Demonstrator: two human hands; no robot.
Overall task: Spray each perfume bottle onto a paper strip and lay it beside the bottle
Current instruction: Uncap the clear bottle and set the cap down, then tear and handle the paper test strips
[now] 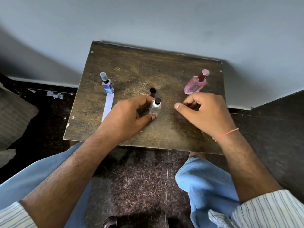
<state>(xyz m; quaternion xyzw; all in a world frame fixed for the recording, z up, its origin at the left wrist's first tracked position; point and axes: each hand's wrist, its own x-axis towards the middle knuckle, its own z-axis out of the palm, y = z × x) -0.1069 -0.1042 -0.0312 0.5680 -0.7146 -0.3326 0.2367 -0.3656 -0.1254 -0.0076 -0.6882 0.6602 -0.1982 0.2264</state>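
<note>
A small clear bottle (pixel 155 107) with a black sprayer stands mid-table, and my left hand (pixel 126 116) grips it between thumb and fingers. Its dark cap (pixel 152 91) stands just behind it. At the left stands a blue bottle (pixel 107 84) with a clear cap, and a white paper strip (pixel 107 106) lies in front of it. A pink bottle (pixel 196 83) with a metallic pink cap stands at the right. My right hand (pixel 204 112) hovers just right of the clear bottle, fingers curled with nothing visible in them.
The small dark wooden table (pixel 164 69) is pushed against a grey wall. Torn paper scraps (pixel 55 94) lie on the dark floor to the left. My knees in blue jeans sit below the table's near edge.
</note>
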